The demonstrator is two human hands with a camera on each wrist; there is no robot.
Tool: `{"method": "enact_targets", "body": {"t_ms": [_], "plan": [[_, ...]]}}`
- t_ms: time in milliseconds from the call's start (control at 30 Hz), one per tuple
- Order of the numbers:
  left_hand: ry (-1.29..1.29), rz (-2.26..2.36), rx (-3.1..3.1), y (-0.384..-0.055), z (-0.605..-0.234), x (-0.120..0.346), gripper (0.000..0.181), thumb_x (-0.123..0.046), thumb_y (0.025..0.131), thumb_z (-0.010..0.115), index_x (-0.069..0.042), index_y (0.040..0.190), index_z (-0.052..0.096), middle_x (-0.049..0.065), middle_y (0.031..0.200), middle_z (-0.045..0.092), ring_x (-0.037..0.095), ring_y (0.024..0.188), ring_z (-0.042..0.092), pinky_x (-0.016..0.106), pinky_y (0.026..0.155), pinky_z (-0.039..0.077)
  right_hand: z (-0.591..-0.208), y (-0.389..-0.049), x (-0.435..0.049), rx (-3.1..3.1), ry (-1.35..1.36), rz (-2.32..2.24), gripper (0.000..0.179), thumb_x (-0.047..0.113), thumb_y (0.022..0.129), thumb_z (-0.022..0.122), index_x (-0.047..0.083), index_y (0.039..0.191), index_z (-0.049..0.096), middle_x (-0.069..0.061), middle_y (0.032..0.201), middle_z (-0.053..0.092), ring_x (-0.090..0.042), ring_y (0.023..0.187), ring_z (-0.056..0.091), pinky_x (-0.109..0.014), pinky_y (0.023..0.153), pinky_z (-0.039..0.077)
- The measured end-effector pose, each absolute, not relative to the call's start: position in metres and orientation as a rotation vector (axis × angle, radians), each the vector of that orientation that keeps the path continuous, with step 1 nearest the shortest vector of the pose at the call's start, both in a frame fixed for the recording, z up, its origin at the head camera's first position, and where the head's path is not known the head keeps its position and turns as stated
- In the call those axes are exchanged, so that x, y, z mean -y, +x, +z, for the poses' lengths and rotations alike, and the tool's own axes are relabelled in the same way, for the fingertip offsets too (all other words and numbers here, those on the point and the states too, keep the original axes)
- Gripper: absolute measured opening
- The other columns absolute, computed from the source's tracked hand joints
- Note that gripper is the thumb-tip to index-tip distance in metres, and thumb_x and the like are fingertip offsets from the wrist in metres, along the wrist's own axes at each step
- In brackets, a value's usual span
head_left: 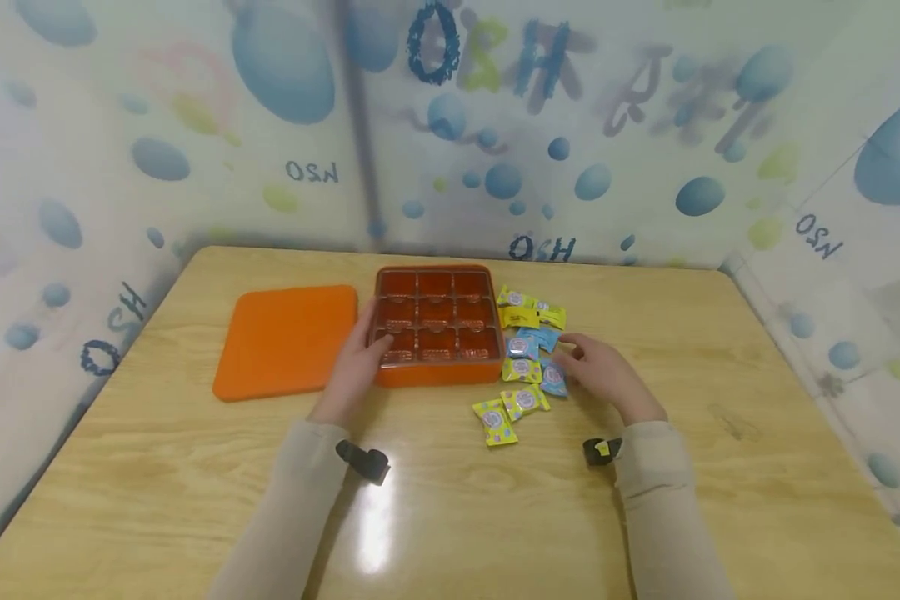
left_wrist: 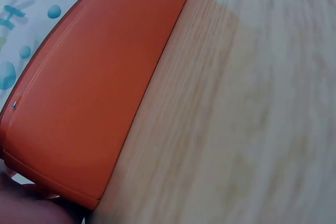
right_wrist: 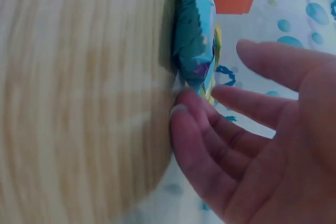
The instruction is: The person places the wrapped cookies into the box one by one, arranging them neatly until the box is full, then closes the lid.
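Observation:
An orange box (head_left: 438, 373) with a clear divider tray of several square compartments stands mid-table. My left hand (head_left: 356, 362) grips its left side, thumb over the rim and fingers along the outer wall. In the left wrist view, the box's side (left_wrist: 100, 77) fills the left part, and a bit of the hand shows at its corner. To the right of the box lie yellow candy packets (head_left: 525, 402) and blue candy packets (head_left: 552, 377). Beside the blue ones is my right hand (head_left: 600, 371), fingers loosely bent with nothing between them. In the right wrist view, its fingertips are close to a blue packet (right_wrist: 195, 35).
A flat orange lid (head_left: 288, 342) lies on the wooden table (head_left: 487, 517) left of the box. Behind the table rises a wall covering (head_left: 450, 183) with blue dots and letters. Both wrists wear black straps (head_left: 363, 462).

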State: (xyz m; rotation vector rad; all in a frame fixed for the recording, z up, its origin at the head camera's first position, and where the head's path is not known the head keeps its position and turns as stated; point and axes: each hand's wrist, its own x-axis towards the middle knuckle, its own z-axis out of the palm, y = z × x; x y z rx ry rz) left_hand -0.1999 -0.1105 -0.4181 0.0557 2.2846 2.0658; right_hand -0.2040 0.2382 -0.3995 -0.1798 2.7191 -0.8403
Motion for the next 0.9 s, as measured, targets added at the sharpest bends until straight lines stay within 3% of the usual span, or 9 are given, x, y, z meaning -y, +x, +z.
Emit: {"method": "enact_targets", "body": {"t_ms": [267,567,900], "plan": [[0.047,2.097,-2.234,-0.187,-0.410,0.102,0.060,-0.011,0.094,0.041,-0.023,0.144,0.011,-0.005,0.148,0.012,0.016,0.134,0.011,0.040,0.107,0.010,-0.418,-0.213,-0.257,-2.487,-0.175,-1.177,0.057,0.043,0.083,0.058,0.012,0.129,0.043,-0.011,0.108,0.054,-0.021,0.086,0.054,-0.033,0.075,0.048],[0.102,2.070,-2.314,-0.186,-0.412,0.105,0.055,-0.017,0.092,0.048,-0.020,0.142,0.023,-0.002,0.146,0.020,0.017,0.132,0.018,0.038,0.107,0.014,-0.425,-0.219,-0.278,-2.252,-0.111,-1.470,0.049,0.027,0.085,0.060,0.001,0.124,0.043,-0.016,0.101,0.056,-0.021,0.079,0.057,-0.033,0.072,0.051],[0.099,2.104,-2.339,-0.196,-0.435,0.119,0.053,-0.028,0.091,0.050,-0.032,0.139,0.028,-0.013,0.143,0.025,0.008,0.130,0.021,0.035,0.107,0.016,-0.420,-0.218,-0.262,-2.408,-0.186,-1.306,0.039,0.024,0.081,0.065,0.008,0.115,0.053,-0.012,0.103,0.051,-0.024,0.090,0.049,-0.030,0.073,0.049]]}}
